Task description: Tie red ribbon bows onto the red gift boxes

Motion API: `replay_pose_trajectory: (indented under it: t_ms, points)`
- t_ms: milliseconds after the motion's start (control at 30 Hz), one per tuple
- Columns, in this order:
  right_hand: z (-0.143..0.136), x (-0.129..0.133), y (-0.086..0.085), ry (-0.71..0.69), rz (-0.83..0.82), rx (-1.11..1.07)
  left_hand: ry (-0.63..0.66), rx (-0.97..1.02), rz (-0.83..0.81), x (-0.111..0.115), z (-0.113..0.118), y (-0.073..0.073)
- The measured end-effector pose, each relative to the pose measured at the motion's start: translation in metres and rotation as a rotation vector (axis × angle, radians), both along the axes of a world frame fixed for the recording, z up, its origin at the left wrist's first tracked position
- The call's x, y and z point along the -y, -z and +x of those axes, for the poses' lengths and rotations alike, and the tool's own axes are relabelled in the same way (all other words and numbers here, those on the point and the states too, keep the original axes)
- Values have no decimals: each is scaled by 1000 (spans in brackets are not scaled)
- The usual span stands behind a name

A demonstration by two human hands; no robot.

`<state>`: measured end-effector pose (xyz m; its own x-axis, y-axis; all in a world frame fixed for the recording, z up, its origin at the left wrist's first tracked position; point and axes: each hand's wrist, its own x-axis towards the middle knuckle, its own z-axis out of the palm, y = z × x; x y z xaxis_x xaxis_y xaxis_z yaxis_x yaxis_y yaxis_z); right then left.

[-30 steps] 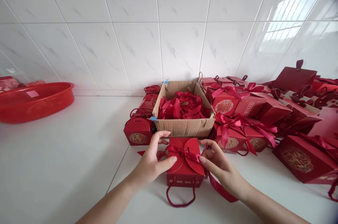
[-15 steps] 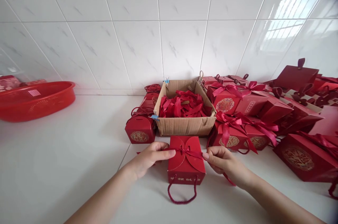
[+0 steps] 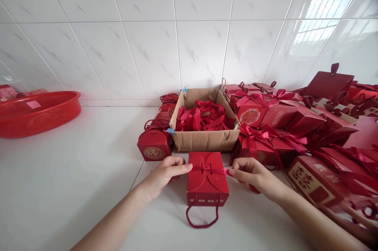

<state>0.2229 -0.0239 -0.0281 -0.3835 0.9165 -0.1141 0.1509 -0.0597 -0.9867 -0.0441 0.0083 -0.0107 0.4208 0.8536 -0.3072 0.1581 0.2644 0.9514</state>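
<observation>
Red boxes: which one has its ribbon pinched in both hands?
The box directly in front of the cardboard carton: its ribbon is stretched between the left hand and right hand, while the other boxes sit left or right of the carton.

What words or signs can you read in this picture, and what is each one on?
"程似": on the front red box; the characters at either end are partly hidden by the cord handle.
"金榜题名", apparently, in slightly blurred gold: on the left box.
"囍": on the right box.
Too blurred or small to read: the right box's pale lettering and the markings on the stacked boxes.
</observation>
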Motion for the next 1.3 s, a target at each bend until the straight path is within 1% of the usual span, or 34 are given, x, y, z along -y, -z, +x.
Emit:
replay_pose_trajectory:
  t_ms: [67,133,200,267,367,500,567,667,767,867,933,1033,1100,1167,1233,1300]
  points:
    - [-5,4,-3,-23,-22,-60,-2,37,16,1,3,2]
    - [-8,7,-6,-35,-43,-92,13,75,-8,1,7,4]
    - [-10,10,-7,-22,-76,-86,19,96,-5,3,11,6]
    - [-9,10,-7,-18,-85,-62,10,95,31,5,14,7]
    - [-5,8,-5,-53,-69,-65,5,73,83,9,16,8]
    - [1,6,-2,-54,-23,-225,49,25,133,14,21,11]
    - [4,7,-1,-49,30,-305,51,-12,154,17,25,11]
    - [6,9,-3,-30,135,-399,-17,-101,241,25,31,10]
    - [6,13,-7,-16,193,-446,-89,-214,414,31,35,7]
    - [4,17,-9,-33,187,-451,-105,-333,617,32,37,-2]
    - [3,18,-8,-19,187,-449,-51,-407,705,30,37,-12]
    - [1,19,-8,56,229,-456,95,-530,722,27,38,-32]
    - [-1,19,-9,97,260,-457,160,-590,721,26,41,-45]
    - [-3,20,-12,105,284,-436,155,-563,734,26,48,-55]
    - [-4,21,-14,93,312,-400,122,-454,718,28,59,-62]
    - [-5,22,-14,96,353,-357,89,-337,685,28,70,-65]
